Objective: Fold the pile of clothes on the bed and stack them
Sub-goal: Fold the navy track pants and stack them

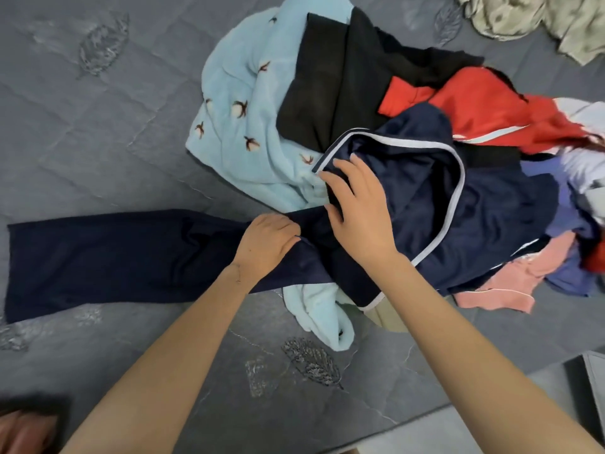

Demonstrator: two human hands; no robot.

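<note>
A navy garment (114, 257) lies stretched flat to the left across the grey bed, its right end running into the pile. My left hand (266, 242) grips a bunch of this navy cloth near the pile's edge. My right hand (358, 208) lies just right of it, fingers curled over navy fabric with white piping (458, 191). The pile holds a light blue fleece with a bird print (242, 103), a black piece (340, 86), a red garment (491, 106), a pink one (510, 290) and a lilac-blue one (569, 273).
The grey quilted bedspread (98, 126) with leaf embroidery covers the bed. A crumpled beige cloth (550, 18) lies at the top right. The bed's front edge (425, 417) runs along the lower right, with a dark box (589, 385) beyond it.
</note>
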